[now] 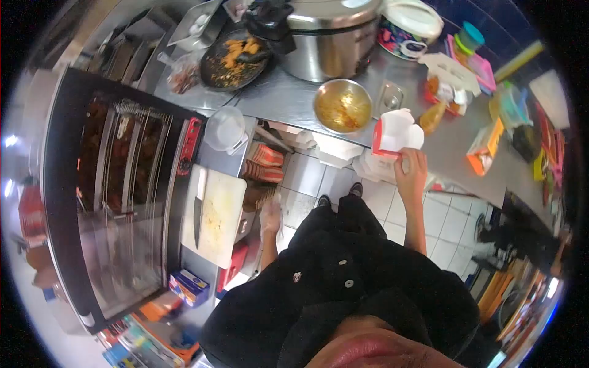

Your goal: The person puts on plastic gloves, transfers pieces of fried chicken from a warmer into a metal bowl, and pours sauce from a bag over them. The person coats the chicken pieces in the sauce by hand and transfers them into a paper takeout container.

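My right hand [412,168] pinches the near edge of an open red and white takeaway box [394,140], which stands at the front edge of the steel counter. Just left of the box is a metal bowl [342,107] with an oily, yellowish-brown coating inside. My left hand [270,213] wears a clear plastic glove and hangs beside the side counter. Its fingers look loosely stretched, with nothing visible in them, though the glove blurs their outline. Closest to it are the white cutting board [222,211] and a dark-bladed knife [197,214] lying along the board's left side.
A dark pan of food [236,60] and a large steel cooker [328,43] stand at the back. A glass-fronted cabinet [123,208] fills the left. A squeeze bottle [433,116] lies right of the box. Folded red-striped cartons [267,163] sit below. Another person [521,236] is at right.
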`<action>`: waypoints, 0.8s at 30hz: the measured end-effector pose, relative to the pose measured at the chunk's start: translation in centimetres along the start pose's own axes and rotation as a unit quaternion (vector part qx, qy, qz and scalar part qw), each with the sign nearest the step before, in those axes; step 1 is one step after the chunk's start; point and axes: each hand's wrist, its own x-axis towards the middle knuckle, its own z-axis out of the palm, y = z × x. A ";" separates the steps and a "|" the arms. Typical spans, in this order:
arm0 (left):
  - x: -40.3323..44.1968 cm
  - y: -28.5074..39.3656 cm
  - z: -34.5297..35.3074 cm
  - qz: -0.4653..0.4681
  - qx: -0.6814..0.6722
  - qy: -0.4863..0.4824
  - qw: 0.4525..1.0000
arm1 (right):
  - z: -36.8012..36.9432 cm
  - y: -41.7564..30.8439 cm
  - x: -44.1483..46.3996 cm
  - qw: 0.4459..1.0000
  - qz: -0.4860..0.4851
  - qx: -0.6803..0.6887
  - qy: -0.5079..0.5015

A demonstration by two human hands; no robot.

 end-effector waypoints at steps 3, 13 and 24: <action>2.4 11.0 -1.6 0.010 -0.023 0.077 0.997 | -0.7 -2.9 2.2 0.998 -0.026 0.048 0.002; 13.0 25.7 -10.1 0.128 -0.002 0.286 0.950 | 13.6 -12.1 11.1 0.942 -0.190 0.209 -0.181; 45.6 37.6 -18.7 0.189 0.236 0.172 0.937 | 28.9 -14.0 17.9 0.942 -0.196 0.146 -0.229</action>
